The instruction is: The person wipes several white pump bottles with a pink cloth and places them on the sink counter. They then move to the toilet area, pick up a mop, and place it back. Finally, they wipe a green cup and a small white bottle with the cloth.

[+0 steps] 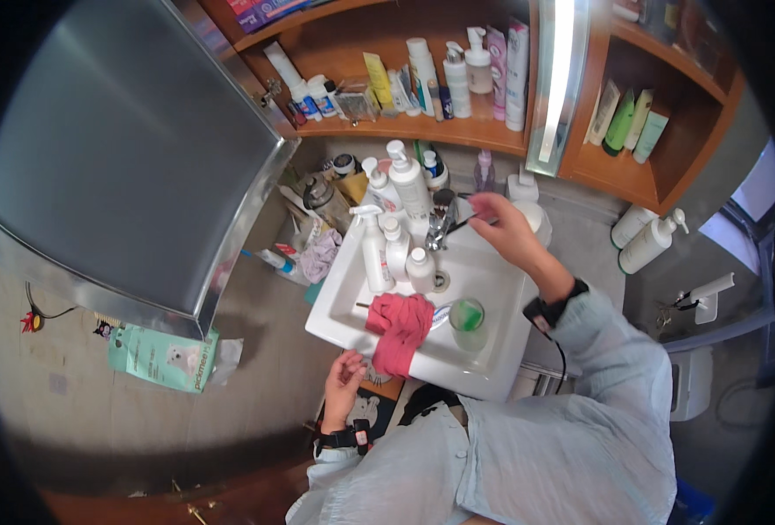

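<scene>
My right hand [507, 226] is over the back right of the white sink [502, 282], beside the chrome faucet [438, 230]. A thin black object [461, 225] shows at its fingertips; whether they grip it is unclear. Loosely curled, my left hand [344, 379] is at the sink's front left rim with nothing seen in it. Just right of it, a red cloth [397, 328] drapes over the front rim. Inside the basin stands a clear cup [470, 335] with something green in it, beside a partly covered white tube [441, 315].
A white spray bottle [375, 256] and several white bottles crowd the sink's left back. Toiletries fill the wooden shelf [387, 128] above. An open mirrored door [131, 151] juts out at left. A green packet [164, 357] lies at left; pump bottles [650, 246] stand at right.
</scene>
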`<control>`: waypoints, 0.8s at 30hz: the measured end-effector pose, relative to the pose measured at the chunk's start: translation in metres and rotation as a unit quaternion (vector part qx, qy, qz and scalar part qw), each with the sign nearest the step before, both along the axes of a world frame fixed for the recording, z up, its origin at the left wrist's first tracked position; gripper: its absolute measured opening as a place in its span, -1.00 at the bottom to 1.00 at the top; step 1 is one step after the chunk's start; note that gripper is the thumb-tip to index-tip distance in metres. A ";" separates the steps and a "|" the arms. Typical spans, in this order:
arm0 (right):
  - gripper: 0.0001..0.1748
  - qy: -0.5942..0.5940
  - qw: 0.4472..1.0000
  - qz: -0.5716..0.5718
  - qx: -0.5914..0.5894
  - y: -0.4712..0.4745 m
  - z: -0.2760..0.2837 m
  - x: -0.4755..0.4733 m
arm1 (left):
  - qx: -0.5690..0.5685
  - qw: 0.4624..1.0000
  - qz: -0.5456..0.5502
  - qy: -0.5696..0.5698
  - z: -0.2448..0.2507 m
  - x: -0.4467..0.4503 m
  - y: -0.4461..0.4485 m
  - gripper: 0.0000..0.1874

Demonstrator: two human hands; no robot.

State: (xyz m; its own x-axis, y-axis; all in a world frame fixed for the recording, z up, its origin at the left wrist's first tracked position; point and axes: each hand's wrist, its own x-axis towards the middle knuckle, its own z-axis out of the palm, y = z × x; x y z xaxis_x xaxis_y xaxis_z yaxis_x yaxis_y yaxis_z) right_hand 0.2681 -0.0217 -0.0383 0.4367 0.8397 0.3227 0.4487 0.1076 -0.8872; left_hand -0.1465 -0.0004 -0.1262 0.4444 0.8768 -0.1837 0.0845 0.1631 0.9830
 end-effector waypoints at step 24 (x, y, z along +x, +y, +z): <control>-0.18 -0.099 0.975 -0.198 -0.019 0.166 0.005 -0.062 | 0.020 0.997 0.033 -0.064 -0.002 -0.110 0.111 -0.55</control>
